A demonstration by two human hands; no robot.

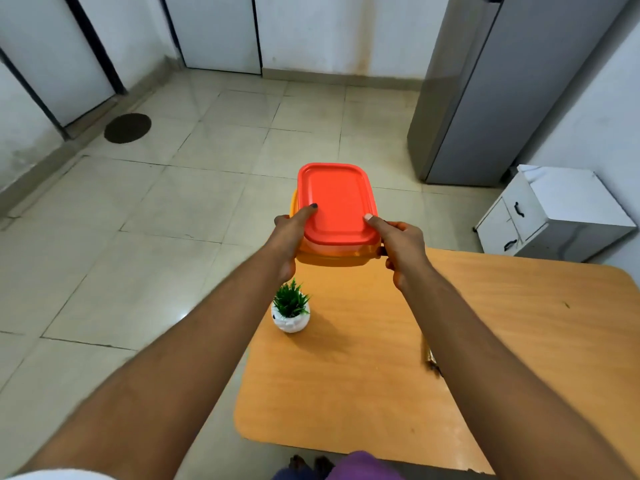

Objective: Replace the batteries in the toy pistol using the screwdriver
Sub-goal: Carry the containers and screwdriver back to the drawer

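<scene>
1. Blurred thin metallic object point(430, 358) on the orange-brown wooden table point(363, 393), half hidden behind the right forearm; identity unclear.
2. Held above the table's 12 o'clock edge: orange rectangular plastic box point(332, 256) under a red lid point(336, 199), contents hidden.
3. Left hand point(289, 233) gripping at 9 o'clock, right hand point(401, 244) at 3 o'clock, thumbs on the lid, other fingers curled beneath, mostly hidden.

A small potted plant point(290, 308) in a white pot is set on the orange wooden table point(502, 341). A grey refrigerator point(485, 98) and a white cabinet point(554, 216) are placed by the wall on the tiled floor point(138, 220)
</scene>
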